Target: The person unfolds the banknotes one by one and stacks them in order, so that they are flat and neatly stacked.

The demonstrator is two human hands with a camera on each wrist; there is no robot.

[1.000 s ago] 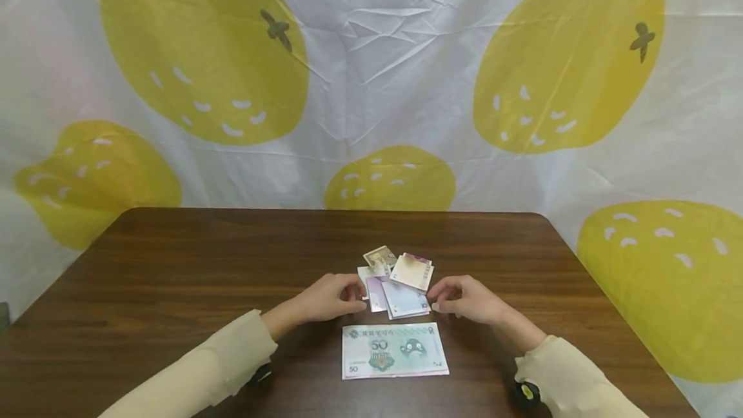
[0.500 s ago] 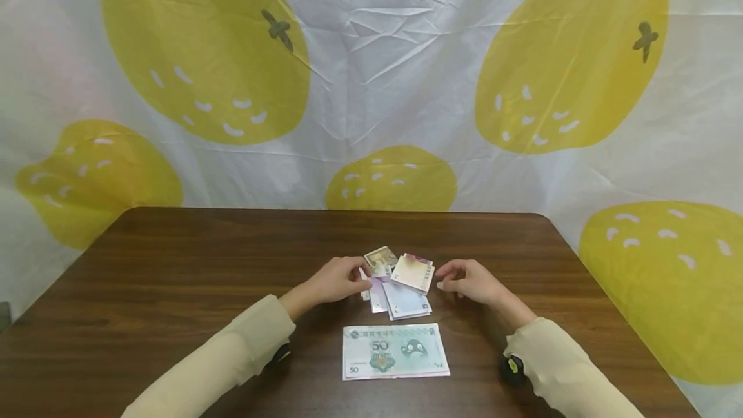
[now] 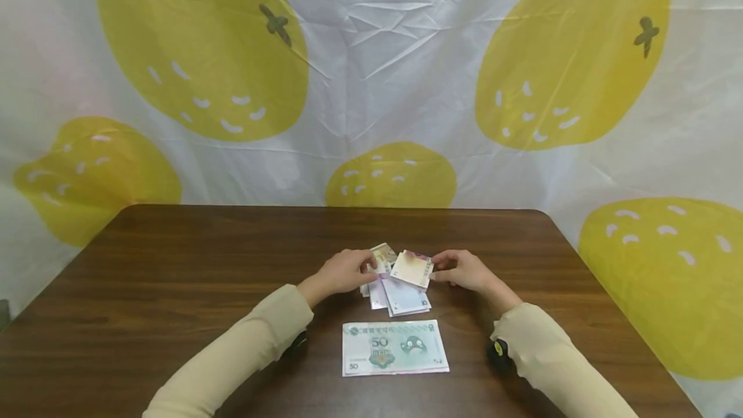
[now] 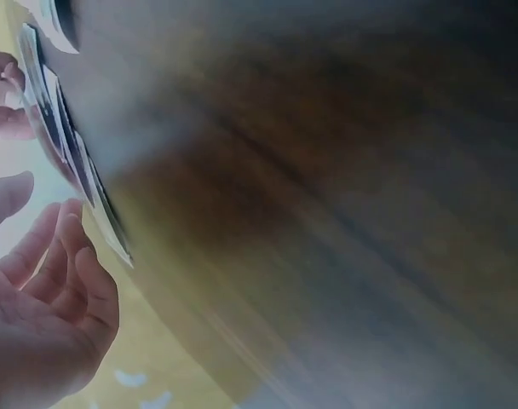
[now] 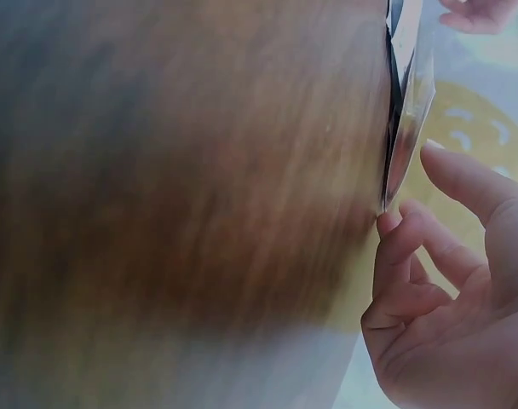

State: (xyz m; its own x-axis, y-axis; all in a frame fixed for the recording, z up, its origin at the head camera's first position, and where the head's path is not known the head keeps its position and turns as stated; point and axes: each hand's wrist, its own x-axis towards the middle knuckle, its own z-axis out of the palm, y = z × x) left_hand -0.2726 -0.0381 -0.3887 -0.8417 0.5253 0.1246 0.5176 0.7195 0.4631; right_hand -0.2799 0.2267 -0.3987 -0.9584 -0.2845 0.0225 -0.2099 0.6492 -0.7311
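Several paper play banknotes lie in a loose, overlapping heap at mid table. On its right side is a cream note; a brownish note pokes out at the back and a pale blue note at the front. My left hand reaches over the heap's left side, fingers bent and thumb apart from them; whether it touches paper is unclear. My right hand is at the cream note's right edge. In the right wrist view its fingertips meet the notes' edge, with the thumb held away.
Nearer the front lies a larger green 50 note, flat, with another sheet's edge showing under it. The brown wooden table spreads around both. Behind its far edge hangs a white cloth printed with yellow fruit.
Both hands have moved forward along the heap, and the left also to the right, over its left side. My right hand has come in to the cream note's edge. The green note stays put.
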